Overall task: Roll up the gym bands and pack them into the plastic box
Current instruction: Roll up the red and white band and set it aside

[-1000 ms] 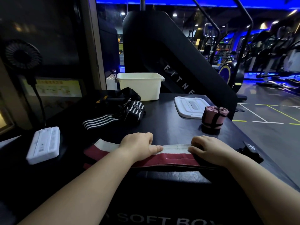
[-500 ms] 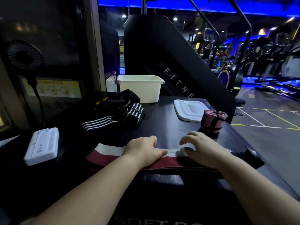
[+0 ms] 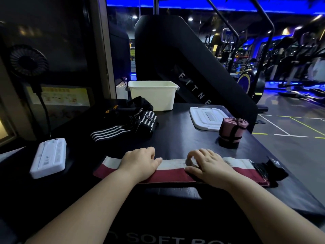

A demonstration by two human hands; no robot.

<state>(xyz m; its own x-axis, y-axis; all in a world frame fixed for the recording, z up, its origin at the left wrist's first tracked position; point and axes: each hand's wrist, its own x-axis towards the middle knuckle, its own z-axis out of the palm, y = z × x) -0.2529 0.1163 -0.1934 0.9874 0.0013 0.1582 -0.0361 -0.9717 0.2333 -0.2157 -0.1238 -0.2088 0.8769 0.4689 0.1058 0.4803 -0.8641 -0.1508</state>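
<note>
Red-and-white band [image 3: 173, 170] is laid flat on the desk [image 3: 175, 138] near its front edge. It is pressed down by left hand [image 3: 140, 162] and right hand [image 3: 209, 164], fingers loosely bent, nothing gripped. Plastic box [image 3: 153, 95] is stood at far side.

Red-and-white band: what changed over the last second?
The right hand lifted and came down further left on the band, uncovering its right end. The left hand stays pressed on it; rolled pink band, box and lid unmoved.
</note>
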